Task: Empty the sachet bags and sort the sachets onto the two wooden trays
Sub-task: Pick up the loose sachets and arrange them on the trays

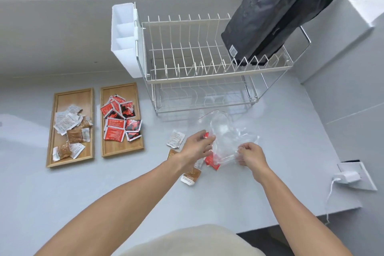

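Both hands (197,145) (250,155) pinch the clear bag (225,139) between them above loose sachets (212,161).

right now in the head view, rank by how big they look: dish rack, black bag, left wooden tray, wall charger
1. dish rack
2. black bag, though it stands high on the rack and nearer the camera, so its lead over the tray is unsure
3. left wooden tray
4. wall charger
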